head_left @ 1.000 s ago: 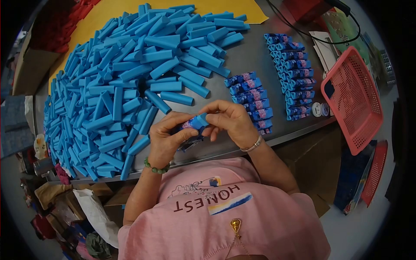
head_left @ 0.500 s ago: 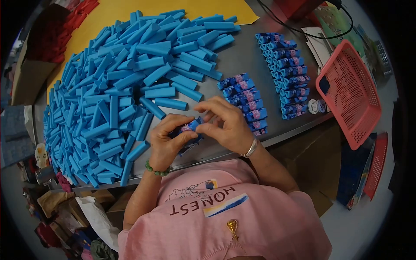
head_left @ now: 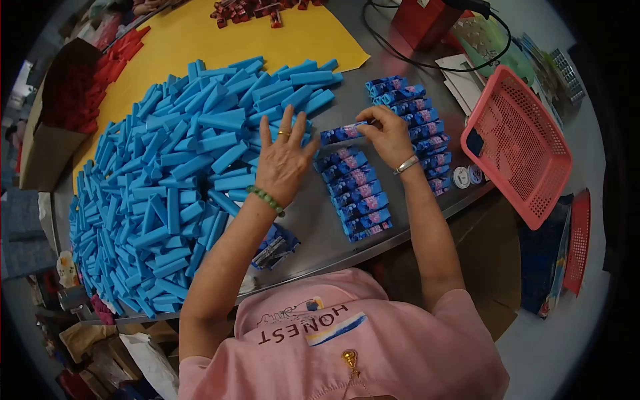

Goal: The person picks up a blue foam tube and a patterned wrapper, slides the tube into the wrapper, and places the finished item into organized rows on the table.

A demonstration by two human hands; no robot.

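My right hand (head_left: 390,137) pinches one end of a blue stick in a printed dark-blue and pink sleeve (head_left: 341,133), above the far end of a short row of sleeved sticks (head_left: 360,200). With fingers spread, my left hand (head_left: 283,160) is over the right edge of a large heap of plain blue three-sided sticks (head_left: 183,160); whether it touches any cannot be made out. A small bundle of printed sleeves (head_left: 275,247) lies near the table's front edge, partly behind my left forearm. Further right is a longer stacked row of sleeved sticks (head_left: 423,127).
A pink perforated basket (head_left: 517,147) leans at the table's right end, near two small round tins (head_left: 467,176). A red box-shaped device (head_left: 427,23) with a black cable stands at the back. Red pieces lie on the yellow sheet (head_left: 313,40) and in a cardboard box (head_left: 57,113).
My hands have separated. The right one has carried the sleeved stick away and right to the short row's far end; the left has opened and moved to the heap. The view has shifted.
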